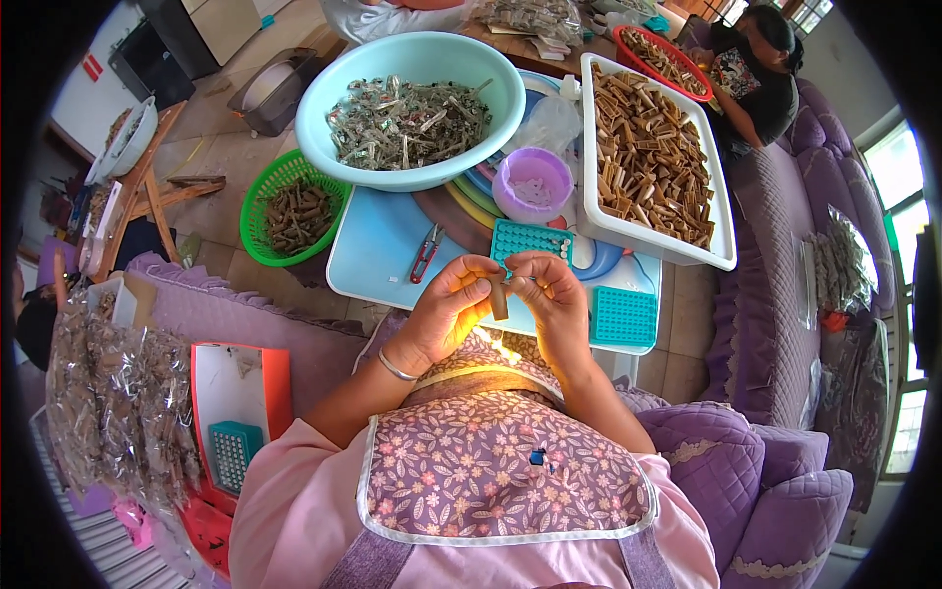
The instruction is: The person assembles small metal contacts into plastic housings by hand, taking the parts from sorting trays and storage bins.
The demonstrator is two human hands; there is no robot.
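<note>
No word, number or brand could be read. The small red upright marks (91, 67) on the white wall (86, 106) at the upper left were too tiny to make out, and the pale print (734, 71) on a black short-sleeved shirt (775, 103) at the upper right formed no legible lettering.

brown piece (500, 304) partly hidden by our left hand (442, 309), bits (535, 190) in the purple bowl (531, 210) beyond our right hand (559, 309) too small to tell, person (383, 22) beyond our left hand cut off above
</note>
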